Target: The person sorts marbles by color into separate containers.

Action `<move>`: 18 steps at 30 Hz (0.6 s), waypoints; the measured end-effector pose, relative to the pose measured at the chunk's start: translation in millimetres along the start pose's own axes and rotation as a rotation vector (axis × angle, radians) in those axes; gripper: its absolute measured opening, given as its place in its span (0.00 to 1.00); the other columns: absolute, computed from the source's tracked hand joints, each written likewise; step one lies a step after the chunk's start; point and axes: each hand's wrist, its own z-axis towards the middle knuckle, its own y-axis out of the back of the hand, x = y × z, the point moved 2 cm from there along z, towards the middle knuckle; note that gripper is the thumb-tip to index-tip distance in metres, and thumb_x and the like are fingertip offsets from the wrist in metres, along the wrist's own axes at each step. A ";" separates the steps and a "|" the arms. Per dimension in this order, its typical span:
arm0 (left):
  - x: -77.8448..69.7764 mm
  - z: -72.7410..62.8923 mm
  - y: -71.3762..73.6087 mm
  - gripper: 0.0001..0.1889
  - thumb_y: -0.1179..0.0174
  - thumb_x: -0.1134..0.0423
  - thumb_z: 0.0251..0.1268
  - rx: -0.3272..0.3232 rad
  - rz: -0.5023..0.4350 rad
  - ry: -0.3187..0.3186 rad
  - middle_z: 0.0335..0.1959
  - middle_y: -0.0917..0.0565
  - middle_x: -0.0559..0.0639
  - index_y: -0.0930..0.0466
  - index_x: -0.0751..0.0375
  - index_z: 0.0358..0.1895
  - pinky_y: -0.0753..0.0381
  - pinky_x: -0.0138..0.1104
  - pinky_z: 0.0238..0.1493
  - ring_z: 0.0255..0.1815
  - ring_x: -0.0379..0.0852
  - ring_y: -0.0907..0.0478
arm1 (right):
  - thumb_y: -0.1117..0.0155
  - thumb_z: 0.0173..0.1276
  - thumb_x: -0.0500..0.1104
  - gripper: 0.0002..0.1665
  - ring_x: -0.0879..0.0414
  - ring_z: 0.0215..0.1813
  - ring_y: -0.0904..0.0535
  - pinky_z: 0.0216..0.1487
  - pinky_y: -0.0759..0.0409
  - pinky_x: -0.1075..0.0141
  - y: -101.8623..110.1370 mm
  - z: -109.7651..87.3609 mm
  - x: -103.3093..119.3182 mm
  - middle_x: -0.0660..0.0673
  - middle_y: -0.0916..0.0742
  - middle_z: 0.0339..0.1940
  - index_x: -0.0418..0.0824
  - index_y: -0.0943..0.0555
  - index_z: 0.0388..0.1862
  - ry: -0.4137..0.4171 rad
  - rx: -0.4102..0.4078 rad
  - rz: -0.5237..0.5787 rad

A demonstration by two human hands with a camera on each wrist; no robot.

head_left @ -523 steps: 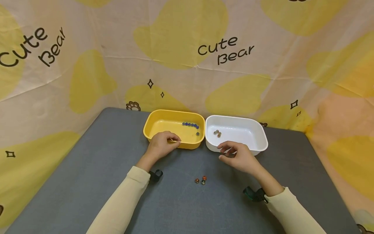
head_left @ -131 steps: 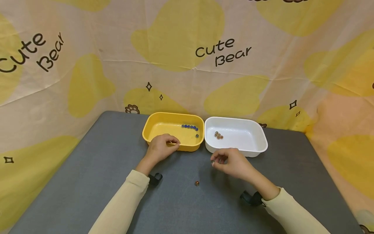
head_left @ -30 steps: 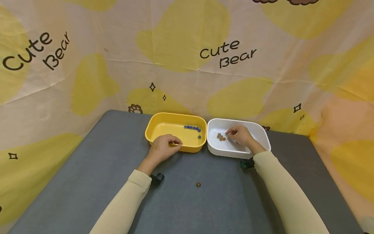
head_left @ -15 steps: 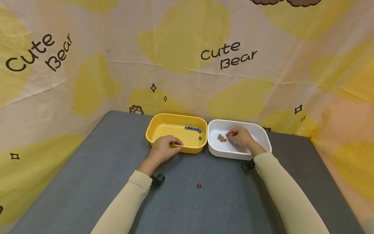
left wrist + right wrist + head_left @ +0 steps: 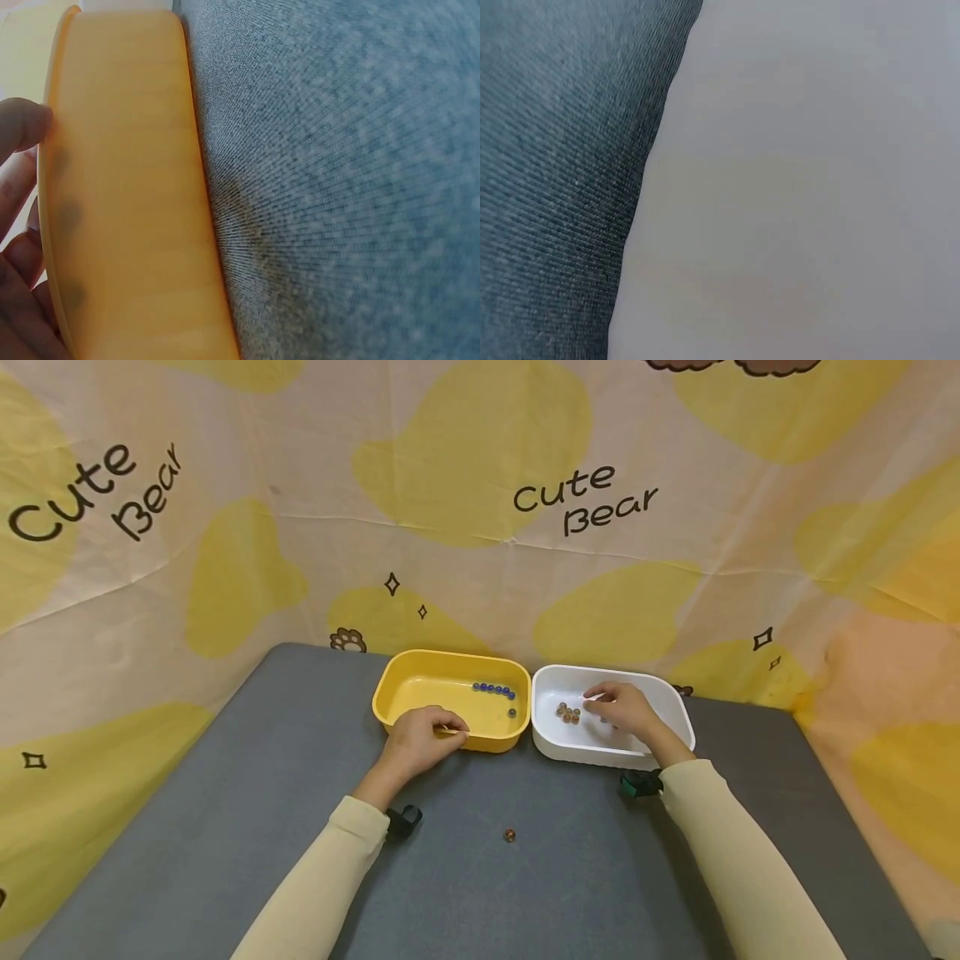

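Observation:
My left hand (image 5: 416, 743) grips the near rim of a yellow plastic basin (image 5: 491, 743). In the left wrist view its thumb (image 5: 34, 124) lies on the rim and the fingers curl behind the wall (image 5: 135, 187). Over the inside of a white basin (image 5: 577, 755), my right hand (image 5: 626, 708) hovers with thumb and fingers parted, no object visible between them. Just left of its fingertips sits a cluster of several brownish glass marbles (image 5: 567, 718). The right wrist view holds only the white basin's wall (image 5: 795, 180) and the table; the hand is outside it.
A row of several blue marbles (image 5: 492, 688) lies in the yellow basin, with a darker marble (image 5: 512, 713) below it. One brown marble (image 5: 510, 835) rests on the grey table (image 5: 450, 893). The basins stand side by side before a printed cloth backdrop (image 5: 465, 460).
Earlier, three marbles lay on the table; now one does. My right hand carried a marble into the white basin, let it go at the cluster and drew slightly right. The left hand stayed put.

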 end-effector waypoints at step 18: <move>1.3 1.6 -0.6 0.03 0.34 0.55 0.58 0.001 0.000 -0.008 0.33 0.15 0.39 0.13 0.46 0.33 0.22 0.36 0.46 0.37 0.38 0.20 | 0.35 0.64 0.45 0.19 0.48 0.37 0.17 0.35 0.23 0.64 8.7 -49.6 32.8 0.40 0.13 0.42 0.39 0.18 0.51 0.170 -0.045 -0.010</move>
